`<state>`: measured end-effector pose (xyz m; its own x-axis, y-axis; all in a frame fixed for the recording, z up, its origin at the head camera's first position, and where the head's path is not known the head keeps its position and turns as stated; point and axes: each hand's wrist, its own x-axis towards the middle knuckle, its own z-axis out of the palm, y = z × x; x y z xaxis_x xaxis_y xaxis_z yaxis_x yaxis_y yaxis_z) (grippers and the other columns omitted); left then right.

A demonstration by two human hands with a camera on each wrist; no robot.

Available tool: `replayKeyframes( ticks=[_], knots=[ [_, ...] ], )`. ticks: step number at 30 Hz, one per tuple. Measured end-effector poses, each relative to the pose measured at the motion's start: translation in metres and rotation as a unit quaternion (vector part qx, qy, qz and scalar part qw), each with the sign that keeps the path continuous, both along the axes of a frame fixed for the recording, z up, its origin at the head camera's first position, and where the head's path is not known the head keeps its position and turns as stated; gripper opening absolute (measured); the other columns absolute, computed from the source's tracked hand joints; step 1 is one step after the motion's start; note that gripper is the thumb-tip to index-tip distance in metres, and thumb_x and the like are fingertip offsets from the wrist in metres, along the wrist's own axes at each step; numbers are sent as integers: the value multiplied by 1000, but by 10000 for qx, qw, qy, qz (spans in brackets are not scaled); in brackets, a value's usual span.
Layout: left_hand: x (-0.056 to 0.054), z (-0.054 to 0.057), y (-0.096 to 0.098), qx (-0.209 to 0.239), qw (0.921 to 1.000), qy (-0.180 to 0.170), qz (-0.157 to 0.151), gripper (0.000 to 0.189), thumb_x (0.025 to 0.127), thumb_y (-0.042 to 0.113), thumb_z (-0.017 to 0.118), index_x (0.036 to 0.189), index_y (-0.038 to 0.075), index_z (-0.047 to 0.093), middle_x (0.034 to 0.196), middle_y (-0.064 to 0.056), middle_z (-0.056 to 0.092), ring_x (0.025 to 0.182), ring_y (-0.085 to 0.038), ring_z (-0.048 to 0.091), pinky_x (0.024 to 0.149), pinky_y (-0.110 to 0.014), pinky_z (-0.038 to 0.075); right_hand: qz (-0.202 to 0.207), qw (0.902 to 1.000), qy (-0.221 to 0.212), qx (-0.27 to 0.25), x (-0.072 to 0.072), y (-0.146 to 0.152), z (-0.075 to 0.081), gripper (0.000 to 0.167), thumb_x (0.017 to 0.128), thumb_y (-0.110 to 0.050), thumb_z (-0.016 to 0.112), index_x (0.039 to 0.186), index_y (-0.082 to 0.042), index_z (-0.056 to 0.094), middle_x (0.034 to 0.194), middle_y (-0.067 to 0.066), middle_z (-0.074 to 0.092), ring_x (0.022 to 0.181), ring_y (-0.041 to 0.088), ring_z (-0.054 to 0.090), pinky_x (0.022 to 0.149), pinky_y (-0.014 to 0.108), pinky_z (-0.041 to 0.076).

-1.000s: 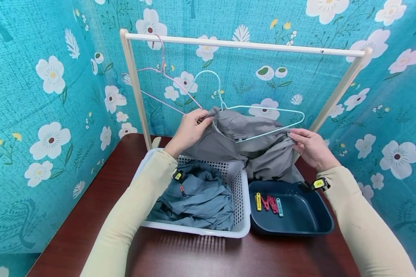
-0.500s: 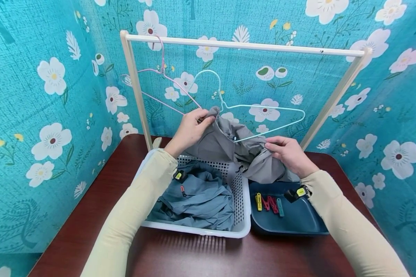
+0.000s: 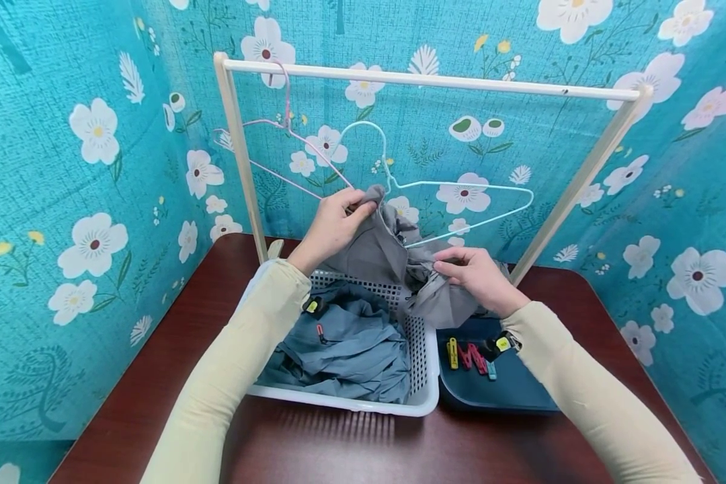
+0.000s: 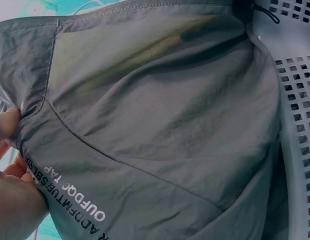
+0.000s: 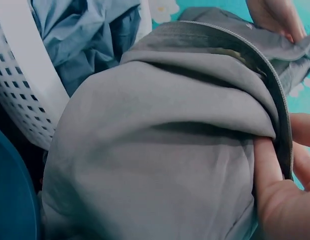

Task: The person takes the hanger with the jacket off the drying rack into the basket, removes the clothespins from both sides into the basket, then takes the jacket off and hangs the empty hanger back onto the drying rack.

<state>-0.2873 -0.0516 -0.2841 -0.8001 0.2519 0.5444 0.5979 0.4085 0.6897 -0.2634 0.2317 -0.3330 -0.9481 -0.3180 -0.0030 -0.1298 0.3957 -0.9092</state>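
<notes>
A grey zip jacket [image 3: 375, 252] hangs between my hands, with white lettering showing in the left wrist view. My left hand [image 3: 333, 225] pinches it near the neck of a light blue hanger [image 3: 478, 183]. The hanger's left part is hidden by the cloth; its right arm is bare, and its hook stands below the rack's rod. My right hand [image 3: 480, 275] pinches the jacket's other side, below the hanger's lower bar. In the right wrist view, my thumb and fingers hold the edge beside the zip [image 5: 275, 75].
A pink hanger [image 3: 287, 101] hangs on the wooden rod [image 3: 429, 79] at left. Below, a white basket [image 3: 363, 405] holds blue-grey clothing [image 3: 351, 349]. Beside it, a dark blue tub [image 3: 514, 396] contains several clothespins [image 3: 474, 359], partly behind my right wrist.
My right hand has moved left and slightly down with the jacket's edge, uncovering the hanger's right arm. My left hand has stayed nearly still.
</notes>
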Motion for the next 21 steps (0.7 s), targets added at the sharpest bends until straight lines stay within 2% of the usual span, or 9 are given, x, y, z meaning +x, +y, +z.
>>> replayKeyframes(
  ticks=[6,11,17,21],
  knots=[
    [0,-3,-1,-12,10000,-13,13,22,97,23,56,80,9,58,81,-4,53,74,-16,49,65,-31,38,189,9988,222,398,4,-14,-5,31,93,-21,62,117,-2,65,104,12,62,81,18,57,68,30,49],
    [-2,-7,-2,-12,10000,-23,4,20,97,23,56,83,10,60,84,-3,56,77,-14,53,66,-31,42,413,9959,224,778,6,-23,-10,25,93,-18,63,113,-4,67,102,10,64,78,21,58,68,32,49],
    [-1,-9,-3,-32,10000,13,-15,17,97,22,56,87,10,63,85,-3,57,77,-15,54,67,-31,43,1011,9854,345,1326,6,-35,-17,18,91,-15,64,106,-6,70,105,7,63,79,19,55,68,33,45],
    [-1,-10,-3,-19,10000,-21,-20,19,97,23,56,85,10,62,84,-3,55,75,-15,52,66,-31,42,1212,9785,432,1609,8,-41,-20,14,91,-13,65,103,-8,70,102,5,64,66,16,46,62,33,41]
  ],
)
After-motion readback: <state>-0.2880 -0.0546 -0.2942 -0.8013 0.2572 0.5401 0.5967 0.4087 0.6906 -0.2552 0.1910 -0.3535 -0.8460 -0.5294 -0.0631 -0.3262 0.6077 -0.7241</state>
